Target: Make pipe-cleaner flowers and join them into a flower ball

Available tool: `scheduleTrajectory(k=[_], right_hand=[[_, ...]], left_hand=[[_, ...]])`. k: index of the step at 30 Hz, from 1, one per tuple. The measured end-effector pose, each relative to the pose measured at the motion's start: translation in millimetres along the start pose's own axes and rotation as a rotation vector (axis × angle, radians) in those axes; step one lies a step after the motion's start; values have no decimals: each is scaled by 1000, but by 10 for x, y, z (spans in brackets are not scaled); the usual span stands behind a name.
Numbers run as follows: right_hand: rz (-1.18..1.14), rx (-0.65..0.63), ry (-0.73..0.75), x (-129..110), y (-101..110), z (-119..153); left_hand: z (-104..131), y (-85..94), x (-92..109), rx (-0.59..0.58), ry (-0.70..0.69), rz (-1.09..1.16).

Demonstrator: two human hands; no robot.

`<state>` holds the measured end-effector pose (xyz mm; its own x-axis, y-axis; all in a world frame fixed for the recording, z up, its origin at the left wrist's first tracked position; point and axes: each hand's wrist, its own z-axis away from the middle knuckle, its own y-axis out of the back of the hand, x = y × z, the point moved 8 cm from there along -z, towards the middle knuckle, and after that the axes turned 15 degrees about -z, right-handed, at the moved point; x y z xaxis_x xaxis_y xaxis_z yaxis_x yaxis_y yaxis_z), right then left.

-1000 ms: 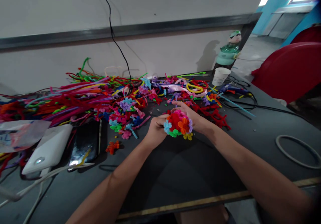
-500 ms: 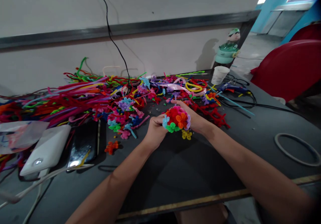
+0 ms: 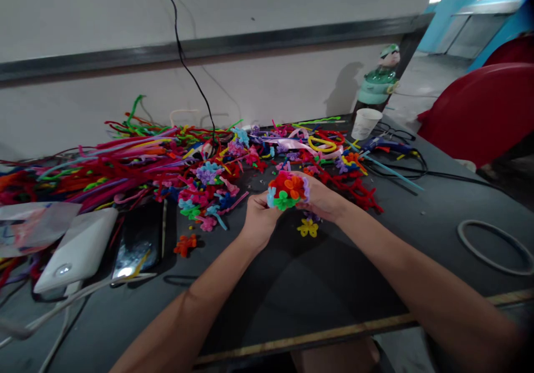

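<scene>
A round bunch of fuzzy flowers [image 3: 287, 188] in red, orange, green, light blue and purple is up between both hands. My left hand [image 3: 261, 217] is closed round its left side, the fingertips partly hidden by it. From the right, my right hand [image 3: 321, 199] wraps the bunch, and its fingers are mostly behind the flowers. Just below my right hand a yellow flower [image 3: 308, 227] shows, with a bit of purple above it. An orange flower [image 3: 184, 245] lies on the dark table to the left.
Heaped pipe cleaners [image 3: 137, 164] run along the wall. At the left are a white power bank [image 3: 79, 248], phone [image 3: 139, 239] and cables. To the right are a paper cup [image 3: 366, 123], bottle figure [image 3: 379, 81], glue gun [image 3: 387, 146], grey ring [image 3: 494, 248] and red chair [image 3: 484, 111].
Both hands have tipped the bunch and moved it slightly up and left. More of the yellow flower and the purple above it now shows, separate from the bunch.
</scene>
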<state>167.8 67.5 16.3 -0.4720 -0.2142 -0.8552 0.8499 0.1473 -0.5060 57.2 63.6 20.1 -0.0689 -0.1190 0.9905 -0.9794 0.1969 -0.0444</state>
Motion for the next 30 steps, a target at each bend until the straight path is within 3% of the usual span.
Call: scheduleTrajectory(k=[3,7,12,16,19,22,25,27,28,30], right_hand=[[-22,82,-31,-20,43,-9],[40,117,40,-57,85,-32],[418,-81,248,-91,-19,-53],[776,-144,302,-20,-97,-29],[995,-197,422,-62,-237,43],[1051,-204,489,-169,-334,112],[936,-156,519,-377,-333,175],[816,-162,430,-470,-278,193],[752,-220,297,-437,-255,192],[650,-470,-148,-175,-258,280]], left_hand=[[-13,57,-2,90,-2,-71],[-31,79,-15,156,24,-40],[-120,177,-43,210,81,90],[-197,278,-36,228,53,127],[-213,294,-75,212,57,116],[-212,310,-140,217,76,64],[-217,358,-185,246,81,4],[-226,389,-191,259,73,-19],[-230,404,-193,268,74,-27],[-230,433,-194,295,86,-40]])
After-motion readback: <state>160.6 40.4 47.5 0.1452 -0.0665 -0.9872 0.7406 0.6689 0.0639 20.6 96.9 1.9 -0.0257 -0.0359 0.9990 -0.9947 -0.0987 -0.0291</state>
